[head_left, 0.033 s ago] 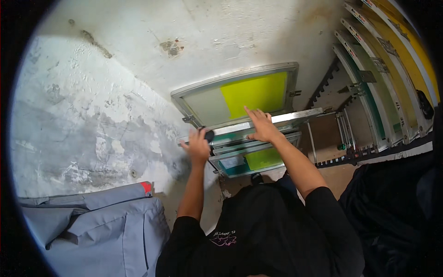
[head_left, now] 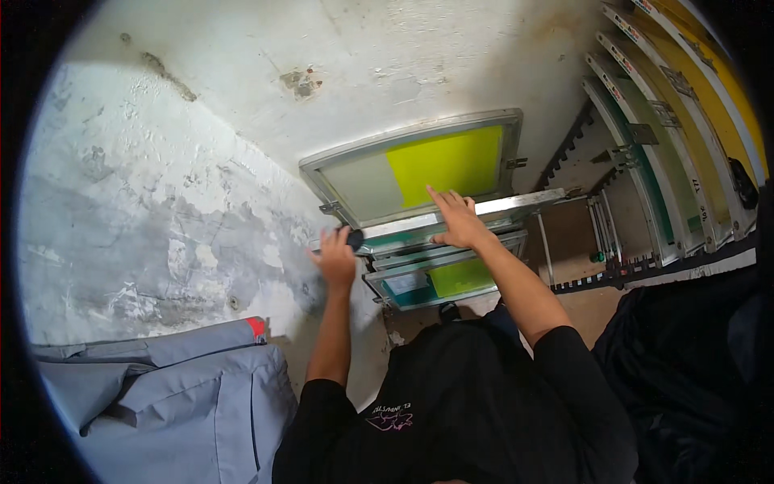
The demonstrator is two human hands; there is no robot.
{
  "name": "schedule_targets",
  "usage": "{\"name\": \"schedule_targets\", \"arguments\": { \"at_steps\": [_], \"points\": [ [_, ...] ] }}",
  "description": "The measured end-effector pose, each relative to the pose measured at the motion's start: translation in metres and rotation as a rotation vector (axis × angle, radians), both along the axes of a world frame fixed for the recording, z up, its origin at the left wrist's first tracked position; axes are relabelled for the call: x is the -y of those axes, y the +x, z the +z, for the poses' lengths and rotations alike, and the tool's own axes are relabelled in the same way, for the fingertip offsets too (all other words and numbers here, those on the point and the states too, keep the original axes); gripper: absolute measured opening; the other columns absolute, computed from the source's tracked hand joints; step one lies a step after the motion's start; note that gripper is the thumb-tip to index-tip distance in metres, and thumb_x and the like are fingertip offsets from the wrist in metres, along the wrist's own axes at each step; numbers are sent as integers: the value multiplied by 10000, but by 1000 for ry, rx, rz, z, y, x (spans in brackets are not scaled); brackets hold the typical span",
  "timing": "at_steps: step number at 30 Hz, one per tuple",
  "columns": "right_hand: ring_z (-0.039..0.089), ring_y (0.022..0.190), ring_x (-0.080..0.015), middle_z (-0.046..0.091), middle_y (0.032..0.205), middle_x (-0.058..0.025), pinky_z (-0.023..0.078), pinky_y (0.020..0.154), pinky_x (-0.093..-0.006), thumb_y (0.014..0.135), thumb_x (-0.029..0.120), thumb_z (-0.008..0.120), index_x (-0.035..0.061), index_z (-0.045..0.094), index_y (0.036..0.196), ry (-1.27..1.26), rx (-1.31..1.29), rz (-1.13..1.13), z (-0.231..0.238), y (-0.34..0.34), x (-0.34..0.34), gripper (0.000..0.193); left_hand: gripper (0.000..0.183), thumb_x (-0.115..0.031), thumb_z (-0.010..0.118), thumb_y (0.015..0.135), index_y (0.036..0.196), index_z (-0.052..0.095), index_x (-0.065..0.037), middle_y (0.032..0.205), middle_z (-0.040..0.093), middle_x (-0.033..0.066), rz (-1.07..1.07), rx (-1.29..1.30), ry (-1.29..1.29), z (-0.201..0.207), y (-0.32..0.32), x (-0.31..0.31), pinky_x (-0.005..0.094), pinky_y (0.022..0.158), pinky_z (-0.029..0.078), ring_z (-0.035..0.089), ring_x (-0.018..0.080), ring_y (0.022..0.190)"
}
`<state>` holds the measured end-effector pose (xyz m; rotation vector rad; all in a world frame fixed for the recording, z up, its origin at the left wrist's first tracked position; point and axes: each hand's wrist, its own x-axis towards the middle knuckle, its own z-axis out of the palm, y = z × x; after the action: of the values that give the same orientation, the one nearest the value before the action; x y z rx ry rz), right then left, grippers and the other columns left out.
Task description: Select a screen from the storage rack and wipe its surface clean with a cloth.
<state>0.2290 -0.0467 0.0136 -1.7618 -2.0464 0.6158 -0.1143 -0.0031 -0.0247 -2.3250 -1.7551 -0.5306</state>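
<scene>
A metal-framed screen (head_left: 516,203), seen almost edge-on, stands in front of me with its upper rail slanting up to the right. My right hand (head_left: 459,223) straddles that rail, fingers over the far side and thumb on the near side. Near the rail's left end, my left hand (head_left: 335,256) has its fingers bent against a small black rounded object (head_left: 355,239), whose kind I cannot make out. Behind leans another screen (head_left: 355,181) with a bright yellow-green sheet (head_left: 447,165) on its right part. More framed screens (head_left: 403,295) stand nearer my body.
Several large framed screens (head_left: 645,161) stand in a row at the right, above a black toothed rack (head_left: 597,278). A peeling wall (head_left: 161,218) rises on the left. Grey fabric (head_left: 177,403) lies lower left, dark cloth (head_left: 677,355) lower right.
My left hand has shifted slightly left along the rail, and the black object has moved with it. The right hand and the screens stay put.
</scene>
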Motion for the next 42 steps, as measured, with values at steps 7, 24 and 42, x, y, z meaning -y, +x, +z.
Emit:
{"name": "schedule_targets", "arguments": {
  "at_steps": [7, 24, 42],
  "points": [
    [337, 1495, -423, 431, 1570, -212, 213, 1167, -640, 726, 391, 888, 203, 202, 1654, -47, 148, 27, 4, -7, 3, 1169, 400, -127, 528, 903, 1242, 727, -208, 1389, 653, 54, 147, 491, -94, -20, -77, -39, 729, 1111, 289, 481, 365, 1419],
    [335, 1496, -436, 400, 1602, -178, 152, 1133, -760, 793, 532, 797, 336, 308, 1609, 109, 125, 11, -1, -10, 19, 971, 1160, -167, 730, 829, 1669, -68, -224, 1588, 429, 247, -417, 598, -609, 33, 174, -4, 605, 1169, 270, 529, 415, 1370],
    [186, 1570, -354, 338, 1644, -49, 135, 1128, -800, 995, 402, 633, 233, 464, 1493, 144, 519, -483, -21, 157, 81, 552, 1096, -486, 812, 816, 1661, 182, -187, 1665, 325, 188, -437, 365, -606, 32, 178, -12, 627, 1191, 158, 222, 430, 1558]
  ]
}}
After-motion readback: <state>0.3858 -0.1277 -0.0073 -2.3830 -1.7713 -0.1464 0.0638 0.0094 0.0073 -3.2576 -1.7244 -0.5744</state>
